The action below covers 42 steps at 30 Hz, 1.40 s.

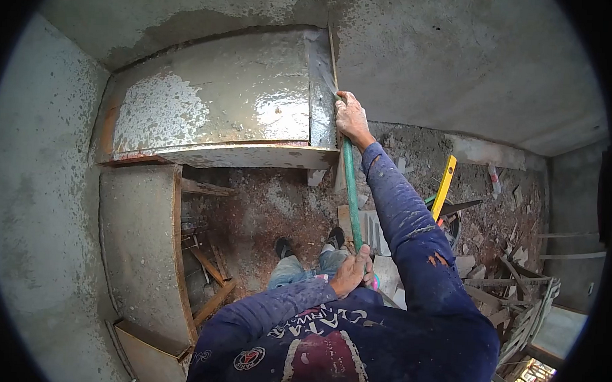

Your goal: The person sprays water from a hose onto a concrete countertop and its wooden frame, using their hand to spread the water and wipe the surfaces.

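Note:
A green hose (350, 186) runs up in front of my body. My right hand (352, 118), arm stretched forward, grips it near its far end. Water comes out there beside a narrow upright board (334, 57) at the slab's right edge. Lower down, close to my waist, my left hand (349, 273) is closed around the same hose. The raised concrete slab (256, 68) is wet and shiny, with pale speckled patches. Something pink shows just beside my left hand, partly hidden.
A lower concrete slab (140, 219) with a wooden edge stands at the left. On the right, a yellow spirit level (443, 188) leans from a dark bucket (455, 226) beside a saw (460, 206). Rubble and scrap wood (518, 286) cover the floor; a plastic bottle (495, 179) lies near the wall.

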Tool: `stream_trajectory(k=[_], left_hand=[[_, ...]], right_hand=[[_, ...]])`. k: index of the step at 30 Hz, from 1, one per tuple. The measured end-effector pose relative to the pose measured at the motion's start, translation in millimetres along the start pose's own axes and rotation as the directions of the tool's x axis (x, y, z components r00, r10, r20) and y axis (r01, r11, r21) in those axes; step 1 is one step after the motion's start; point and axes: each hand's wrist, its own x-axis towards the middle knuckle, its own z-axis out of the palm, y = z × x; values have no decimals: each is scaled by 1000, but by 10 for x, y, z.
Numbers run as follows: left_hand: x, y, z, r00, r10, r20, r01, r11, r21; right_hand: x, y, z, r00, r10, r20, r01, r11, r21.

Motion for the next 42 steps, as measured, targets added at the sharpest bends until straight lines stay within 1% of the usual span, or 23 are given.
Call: stream_trajectory(k=[2,4,5,7,11,13,14,16,17,18,19,20,22,24,25,27,28,30,32,34,38,40,42], left_hand=[[-14,41,27,999,4,43,-2,999,-49],[-119,226,177,998,-2,-64,5,998,59],[-122,226,181,998,0,-67,4,998,57],[-122,224,185,996,4,-85,2,997,73],[-118,240,245,996,27,-90,-18,995,99],[-128,295,301,989,22,-148,-8,996,94],[-117,294,286,988,24,-151,-10,996,93],[-71,252,222,996,2,-92,3,998,58],[-13,168,158,995,4,-96,2,998,57],[59,66,83,999,22,-34,-21,999,27],[60,126,125,999,43,28,-43,999,-4],[43,175,175,999,45,25,-45,999,-4],[4,306,306,997,23,-75,-6,974,226],[34,316,341,998,31,-55,-15,962,274],[48,317,361,999,35,-33,-23,946,324],[79,307,415,997,56,-47,-37,944,329],[97,301,445,996,72,-58,-49,941,335],[123,277,496,997,70,-45,-50,938,343],[168,238,530,997,67,-34,-51,936,347],[219,187,532,999,52,-15,-42,924,379],[280,144,573,998,56,-10,-48,926,375],[304,154,608,998,60,7,-58,920,387],[340,141,617,998,59,16,-60,913,405]], right_hand=[[-31,-106,-46,999,-37,-7,37,999,17],[-69,-307,-137,972,167,166,-190,972,137],[-55,-255,-99,972,165,170,-189,972,138],[-12,-125,-3,997,-30,77,24,997,79],[15,-102,15,995,-25,98,14,994,106],[6,-144,-54,996,46,71,-54,991,125],[29,-111,-52,996,44,74,-53,991,126],[67,-22,-68,994,98,51,-106,974,202],[54,-35,-113,999,44,11,-45,991,129],[68,-17,-121,999,42,14,-43,990,132],[100,6,-125,998,58,38,-64,980,189],[130,31,-131,995,73,63,-86,966,245],[212,130,-113,997,40,72,-55,971,231],[317,321,-17,987,-67,148,13,940,342],[308,291,-42,986,-71,152,15,940,342],[268,255,-114,971,6,237,-88,938,335],[237,234,-153,970,4,242,-87,939,333],[173,197,-244,934,76,349,-196,926,323],[143,146,-289,923,57,379,-189,927,322],[138,157,-265,877,60,478,-270,883,385],[110,128,-267,865,31,502,-236,907,350],[106,114,-278,832,49,552,-304,873,380],[118,93,-290,819,23,573,-271,897,351]])
